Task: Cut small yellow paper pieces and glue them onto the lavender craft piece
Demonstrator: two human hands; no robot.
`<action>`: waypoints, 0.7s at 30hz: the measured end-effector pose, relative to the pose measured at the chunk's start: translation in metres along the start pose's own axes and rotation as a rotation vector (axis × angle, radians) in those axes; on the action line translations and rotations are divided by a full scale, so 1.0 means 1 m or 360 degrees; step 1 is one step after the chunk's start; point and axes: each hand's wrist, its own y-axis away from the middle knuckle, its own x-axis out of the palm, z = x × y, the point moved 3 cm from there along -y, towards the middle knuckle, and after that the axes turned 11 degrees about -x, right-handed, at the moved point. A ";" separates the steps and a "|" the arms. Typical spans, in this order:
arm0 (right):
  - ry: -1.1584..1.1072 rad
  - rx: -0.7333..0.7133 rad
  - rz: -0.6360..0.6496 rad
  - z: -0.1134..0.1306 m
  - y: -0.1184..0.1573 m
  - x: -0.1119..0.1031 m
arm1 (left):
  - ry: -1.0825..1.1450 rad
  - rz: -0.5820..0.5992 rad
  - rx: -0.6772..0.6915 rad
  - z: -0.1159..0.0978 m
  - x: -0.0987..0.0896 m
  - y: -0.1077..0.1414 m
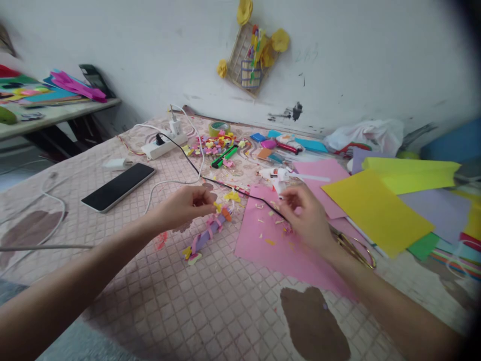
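Observation:
My left hand (193, 203) is closed in a pinch, with a small yellow paper flower (217, 206) at its fingertips. Just below lies a rolled purple paper strip (206, 235), wrapped with pink and trimmed with yellow and orange paper pieces. My right hand (306, 215) has its thumb and fingers drawn together beside the handle of a white glue gun (278, 176); what they grip is hidden. The black cord (259, 199) runs up to this hand. Beneath it a pink sheet (263, 238) carries small paper scraps.
A phone (119, 186) and a white power strip (164, 145) with plugged-in cables lie left. Paper flowers (212, 144), a green cutter (224, 156) and a tape roll (220, 129) are at the back. Gold-handled scissors (355, 248) and a yellow sheet (378, 213) lie right.

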 end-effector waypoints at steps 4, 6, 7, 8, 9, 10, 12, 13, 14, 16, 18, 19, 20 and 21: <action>-0.0154 -0.0265 0.0555 0.040 -0.004 0.034 | 0.0059 0.0096 0.0040 -0.005 0.005 0.003; -0.0142 -0.0326 0.0653 0.045 -0.008 0.052 | 0.0009 0.0144 0.0102 -0.006 0.009 0.004; -0.0154 -0.0345 0.0677 0.045 -0.010 0.060 | -0.0028 0.0157 0.0130 -0.006 0.011 0.004; -0.0147 -0.0375 0.0687 0.045 -0.013 0.067 | -0.0065 0.0166 0.0148 -0.005 0.012 0.004; -0.0132 -0.0428 0.0687 0.044 -0.015 0.072 | -0.0089 0.0170 0.0156 -0.004 0.013 0.005; -0.0125 -0.0488 0.0698 0.044 -0.016 0.077 | -0.0094 0.0173 0.0162 -0.003 0.013 0.005; -0.0121 -0.0587 0.0729 0.043 -0.019 0.082 | -0.0052 0.0184 0.0159 0.000 0.012 0.006; -0.0127 -0.0621 0.0751 0.043 -0.020 0.084 | -0.0017 0.0191 0.0151 0.001 0.011 0.006; -0.0133 -0.0642 0.0771 0.044 -0.020 0.085 | 0.0018 0.0199 0.0138 0.003 0.010 0.006; -0.0139 -0.0672 0.0794 0.045 -0.021 0.085 | 0.0068 0.0210 0.0105 0.004 0.009 0.006; -0.0137 -0.0694 0.0798 0.046 -0.023 0.085 | 0.0087 0.0205 0.0064 0.006 0.008 0.005; -0.0133 -0.0699 0.0798 0.047 -0.023 0.085 | 0.0090 0.0200 0.0042 0.006 0.007 0.005; -0.0124 -0.0700 0.0800 0.048 -0.024 0.084 | 0.0093 0.0200 0.0025 0.007 0.007 0.005; -0.0112 -0.0700 0.0805 0.048 -0.025 0.084 | 0.0093 0.0200 0.0015 0.007 0.007 0.004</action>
